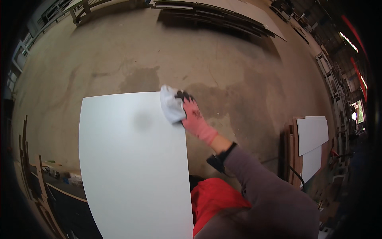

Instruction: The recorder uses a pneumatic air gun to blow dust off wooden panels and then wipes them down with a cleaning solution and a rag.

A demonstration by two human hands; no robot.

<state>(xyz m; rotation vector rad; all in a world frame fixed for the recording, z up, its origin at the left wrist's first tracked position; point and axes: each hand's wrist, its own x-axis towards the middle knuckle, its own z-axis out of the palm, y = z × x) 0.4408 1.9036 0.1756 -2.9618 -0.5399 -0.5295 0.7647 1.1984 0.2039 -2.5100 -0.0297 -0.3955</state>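
A large white panel (pixel 133 167) fills the middle of the view, its smooth face toward me. At its far right corner my right hand (pixel 193 115), in a pink glove with dark fingertips, grips a white cloth (pixel 172 105). The cloth lies over the panel's edge there, partly past it. My right arm reaches in from the lower right in a dark sleeve. My left hand does not appear in the picture.
Stacked boards (pixel 215 16) lie at the far side over the concrete floor (pixel 107 55). White and brown panels (pixel 312 137) stand upright at the right. A dark surface with wooden strips (pixel 65 191) is at the lower left. A wooden table (pixel 81 6) stands far left.
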